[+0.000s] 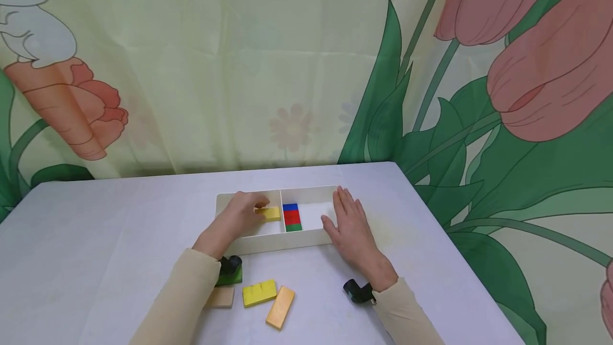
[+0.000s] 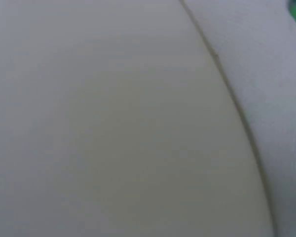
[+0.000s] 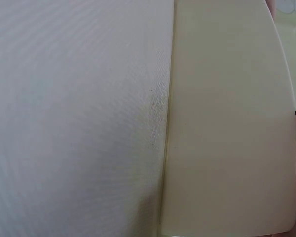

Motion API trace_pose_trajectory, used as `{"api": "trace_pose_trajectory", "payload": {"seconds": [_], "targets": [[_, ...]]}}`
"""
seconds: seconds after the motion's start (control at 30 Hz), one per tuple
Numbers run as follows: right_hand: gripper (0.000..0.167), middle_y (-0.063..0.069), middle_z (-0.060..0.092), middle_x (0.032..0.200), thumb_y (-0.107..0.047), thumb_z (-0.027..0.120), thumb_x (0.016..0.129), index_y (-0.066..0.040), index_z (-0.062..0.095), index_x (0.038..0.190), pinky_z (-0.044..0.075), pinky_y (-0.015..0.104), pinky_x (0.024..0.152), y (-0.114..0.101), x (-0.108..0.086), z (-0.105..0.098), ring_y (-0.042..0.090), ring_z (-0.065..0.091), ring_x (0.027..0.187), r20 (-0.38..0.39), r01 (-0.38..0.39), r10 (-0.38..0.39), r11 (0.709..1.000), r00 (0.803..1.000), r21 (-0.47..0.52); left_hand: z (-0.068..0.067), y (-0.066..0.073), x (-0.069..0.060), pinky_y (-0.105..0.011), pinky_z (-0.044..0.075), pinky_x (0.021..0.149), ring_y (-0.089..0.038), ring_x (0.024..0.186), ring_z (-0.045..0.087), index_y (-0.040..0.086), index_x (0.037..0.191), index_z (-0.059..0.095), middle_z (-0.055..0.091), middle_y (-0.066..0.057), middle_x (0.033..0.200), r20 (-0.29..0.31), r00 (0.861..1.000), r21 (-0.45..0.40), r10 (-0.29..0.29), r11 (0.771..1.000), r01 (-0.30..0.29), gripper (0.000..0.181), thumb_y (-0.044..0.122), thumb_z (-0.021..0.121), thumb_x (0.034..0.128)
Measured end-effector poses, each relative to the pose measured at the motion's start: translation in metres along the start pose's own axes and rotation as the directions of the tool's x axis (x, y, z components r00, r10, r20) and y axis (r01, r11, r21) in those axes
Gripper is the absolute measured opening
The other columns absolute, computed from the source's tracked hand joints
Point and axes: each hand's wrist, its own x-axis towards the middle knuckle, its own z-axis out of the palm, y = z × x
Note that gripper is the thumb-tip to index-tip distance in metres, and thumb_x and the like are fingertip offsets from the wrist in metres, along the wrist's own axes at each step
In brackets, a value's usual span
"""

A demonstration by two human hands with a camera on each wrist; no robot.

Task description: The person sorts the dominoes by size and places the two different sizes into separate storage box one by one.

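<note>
White box (image 1: 273, 244), open-topped, parted in two by a divider (image 1: 281, 198); set lengthwise on white table (image 1: 119, 228), within reach of both hands. In left compartment: yellow block (image 1: 272, 214), lying flat, right end at divider, probably squared against it for a neat fit. In right compartment: blue, red and green strip (image 1: 291, 218), close along other side of divider, presumably for like order; one piece or three, cannot tell. Loose on table, nearer side of box: second yellow block (image 1: 259, 293); orange block (image 1: 280, 308), slanted, just beside, contact uncertain; tan block (image 1: 222, 297), partly behind left sleeve (image 1: 179, 297); green block (image 1: 232, 277), partly behind black wrist camera (image 1: 231, 264). All four close by, likely for easy picking. Left hand (image 1: 241, 211): over left compartment, fingers curled, nearly closed, seemingly pinching left end of yellow block; thumb contact hard to make out. Right hand (image 1: 351, 228): wide open at right end of box, fingers straight against end wall, thumb spread apart; nothing gripped; apparently placed so to steady box.
</note>
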Motion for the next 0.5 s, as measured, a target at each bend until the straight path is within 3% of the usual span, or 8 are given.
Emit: {"api": "trace_pose_trajectory", "payload": {"seconds": [0.3, 0.5], "targets": [[0.073, 0.014, 0.020, 0.165, -0.042, 0.049, 0.101, 0.000, 0.024, 0.155, 0.013, 0.054, 0.125, 0.002, -0.001, 0.001, 0.032, 0.016, 0.154, -0.008, 0.009, -0.009, 1.000, 1.000, 0.000, -0.022, 0.010, -0.020, -0.042, 0.058, 0.090, -0.033, 0.109, 0.069, 0.000, 0.123, 0.067, 0.070, -0.018, 0.120, 0.030, 0.999, -0.099, 0.018, 0.995, -0.015, 0.036, 0.006, 0.073, 0.0880], [0.073, 0.014, 0.019, 0.166, -0.042, 0.046, 0.102, 0.001, 0.023, 0.155, 0.011, 0.054, 0.125, 0.003, 0.000, 0.001, 0.032, 0.014, 0.155, 0.010, 0.021, -0.021, 1.000, 1.000, 0.022, -0.032, 0.021, -0.042, -0.041, 0.059, 0.089, -0.033, 0.105, 0.070, 0.004, 0.122, 0.068, 0.071, -0.012, 0.121, -0.020, 0.998, -0.126, 0.056, 0.990, -0.058, 0.034, 0.010, 0.072, 0.0889]]}}
